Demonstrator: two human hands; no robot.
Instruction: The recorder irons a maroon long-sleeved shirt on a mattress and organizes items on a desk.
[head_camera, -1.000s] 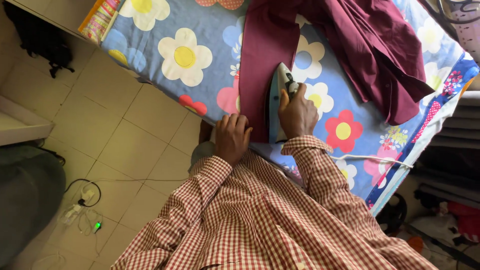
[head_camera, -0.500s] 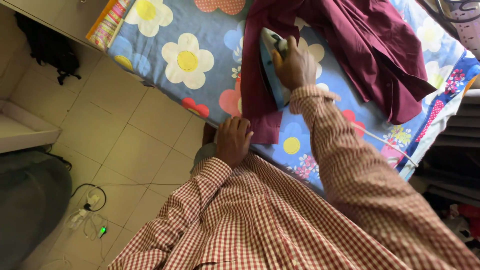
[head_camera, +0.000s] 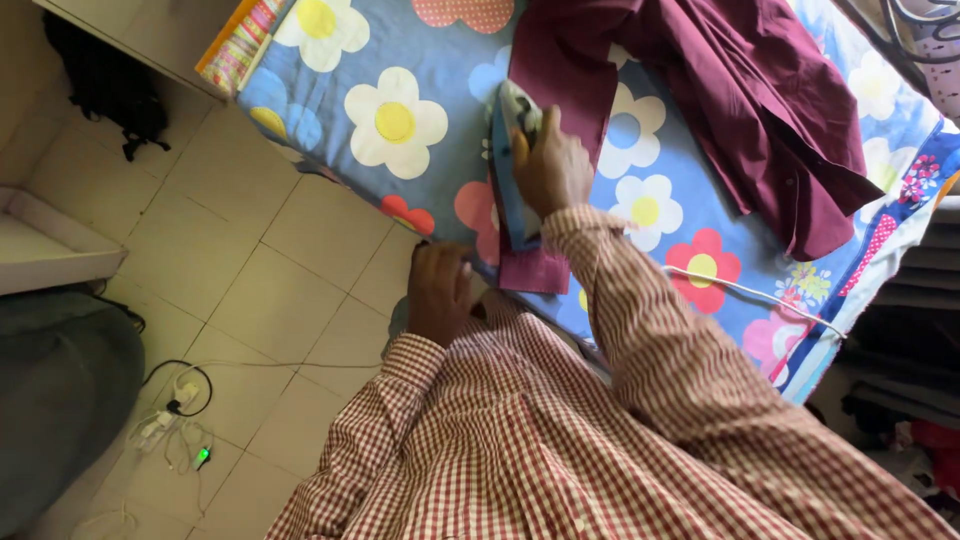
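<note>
Right hand (head_camera: 552, 172): fist closed round iron (head_camera: 508, 160) handle, soleplate flat on maroon sleeve (head_camera: 545, 150) to press it.
Left hand (head_camera: 437, 290): at cuff by table edge, grip blurred, cannot tell; likely steadying cloth.
Sleeve laid on flowered sheet (head_camera: 400, 120); cord (head_camera: 750, 295) trails right.

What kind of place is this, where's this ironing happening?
Probably a home room: an iron pressing a maroon shirt on a flowered sheet, over a tiled floor with a charger plugged in.
</note>
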